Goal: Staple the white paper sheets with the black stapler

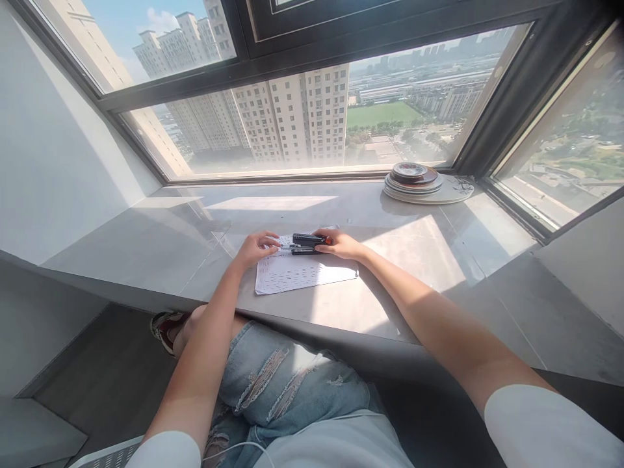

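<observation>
Honestly, looks mid-job: right hand (342, 244) gripping a gaping black stapler (306, 240) over the printed sheets (292, 275), left hand (254, 249) by its front end, can't tell if those fingers hold anything, no staple visible.

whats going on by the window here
Someone sitting at the windowsill has a black stapler in their right hand, over some printed sheets of paper. Their left hand is at the stapler's other end, fingers close to it. Further back, near the glass, a stack of plates sits on the sill.
</observation>
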{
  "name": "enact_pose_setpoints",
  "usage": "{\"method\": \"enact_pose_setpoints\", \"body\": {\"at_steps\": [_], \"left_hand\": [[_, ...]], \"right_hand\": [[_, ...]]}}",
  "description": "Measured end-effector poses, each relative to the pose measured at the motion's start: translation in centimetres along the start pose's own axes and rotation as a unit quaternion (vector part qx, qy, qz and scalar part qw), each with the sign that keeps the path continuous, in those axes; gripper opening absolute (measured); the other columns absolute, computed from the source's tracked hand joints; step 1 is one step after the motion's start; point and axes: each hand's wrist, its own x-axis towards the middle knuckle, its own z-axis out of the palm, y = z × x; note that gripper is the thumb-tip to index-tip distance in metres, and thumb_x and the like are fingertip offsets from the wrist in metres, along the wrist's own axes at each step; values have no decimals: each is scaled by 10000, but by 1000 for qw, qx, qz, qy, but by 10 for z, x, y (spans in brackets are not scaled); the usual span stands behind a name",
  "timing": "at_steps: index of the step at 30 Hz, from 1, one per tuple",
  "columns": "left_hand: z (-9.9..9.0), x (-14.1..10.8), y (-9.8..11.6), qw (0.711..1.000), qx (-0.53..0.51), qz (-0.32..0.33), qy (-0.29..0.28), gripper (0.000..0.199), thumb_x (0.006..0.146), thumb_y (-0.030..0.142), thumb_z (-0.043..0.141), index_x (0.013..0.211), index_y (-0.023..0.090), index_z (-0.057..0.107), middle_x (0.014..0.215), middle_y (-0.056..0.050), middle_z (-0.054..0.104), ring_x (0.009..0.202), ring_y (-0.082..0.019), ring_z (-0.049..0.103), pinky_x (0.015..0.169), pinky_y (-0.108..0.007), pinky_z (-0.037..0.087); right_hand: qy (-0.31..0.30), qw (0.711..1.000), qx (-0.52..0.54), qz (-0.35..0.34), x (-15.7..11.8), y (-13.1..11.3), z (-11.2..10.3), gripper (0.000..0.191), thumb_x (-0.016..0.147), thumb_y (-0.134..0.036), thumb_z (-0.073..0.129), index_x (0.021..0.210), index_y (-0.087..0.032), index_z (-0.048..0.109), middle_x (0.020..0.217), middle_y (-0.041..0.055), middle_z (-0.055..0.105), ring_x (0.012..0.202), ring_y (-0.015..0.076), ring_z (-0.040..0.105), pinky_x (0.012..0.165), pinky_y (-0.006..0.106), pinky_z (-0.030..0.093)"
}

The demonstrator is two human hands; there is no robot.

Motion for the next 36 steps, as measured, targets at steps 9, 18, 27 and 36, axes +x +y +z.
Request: {"method": "enact_pose_setpoints", "body": {"at_steps": [9,18,27,36], "left_hand": [[5,1,4,999,-41,-7,-32,545,739,564,806,1158,228,714,1068,-114,789,969,-290,724,810,-402,537],[5,0,4,994,-84,-6,-65,568,737,542,832,1188,220,707,1132,-147,770,1041,-313,717,871,-449,555],[4,0,3,989,-122,-19,-86,575,729,503,854,1206,222,700,1158,-155,763,1112,-330,699,915,-472,555],[9,1,4,986,-133,0,-101,561,734,494,848,1205,224,704,1181,-141,756,1139,-313,684,977,-466,538]], "right_hand": [[0,1000,3,2,0,-1,0,468,894,-459,621,1305,-237,648,1255,63,706,1092,272,645,980,427,494],[2,1000,8,4,0,0,0,460,890,-449,634,1299,-240,652,1255,58,709,1091,275,649,984,433,496],[1,1000,5,1,1,-1,0,467,885,-459,623,1294,-236,654,1243,59,712,1093,283,641,964,425,491],[5,1000,-3,-1,1,1,0,462,888,-447,625,1301,-243,655,1236,56,716,1072,271,648,953,420,502]]}}
